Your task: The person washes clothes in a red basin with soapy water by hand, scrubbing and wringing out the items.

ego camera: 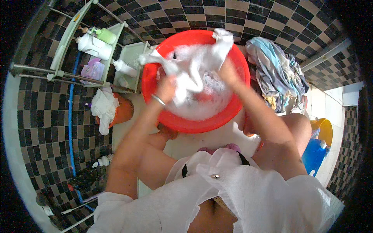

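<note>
A large red plastic basin stands on the floor before me, with sudsy water in it. A wet white garment is stretched across the basin, and parts of it hang over the far and left rim. My left hand, with a metal bangle at the wrist, grips the garment at the basin's left side. On the right, my right hand holds another part of the same cloth near the inner wall. Both hands are blurred and some fingers are hidden by cloth.
Right of the basin lies a heap of clothes. A shelf rack with bottles stands left, above an orange bucket holding white cloth. A yellow bucket and a blue plastic object are at right. Tiled walls enclose the space.
</note>
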